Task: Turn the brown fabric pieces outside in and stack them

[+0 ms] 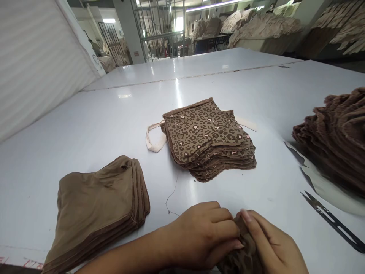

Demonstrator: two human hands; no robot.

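Note:
At the bottom of the head view, a brown leopard-print fabric piece (243, 253) is bunched between my two hands. My left hand (203, 234) is closed, its fingers curled onto the left side of the cloth. Thumb and fingers of my right hand (270, 243) pinch the upper right edge of the same piece. The lower part of the cloth runs out of the picture. Just beyond my hands lies a stack of leopard-print fabric pieces (205, 133), with a cream strip (155, 139) looping out on its left. Left of my forearm sits a stack of plain brown fabric pieces (97, 201).
Black thread snips (333, 222) lie at the right on the white table (119, 125). Behind them rises a thick pile of brown plush fabric (336, 133) on white paper (336, 194). A white roll (42, 57) stands at the left. Heaped cloth (265, 26) fills a background bin.

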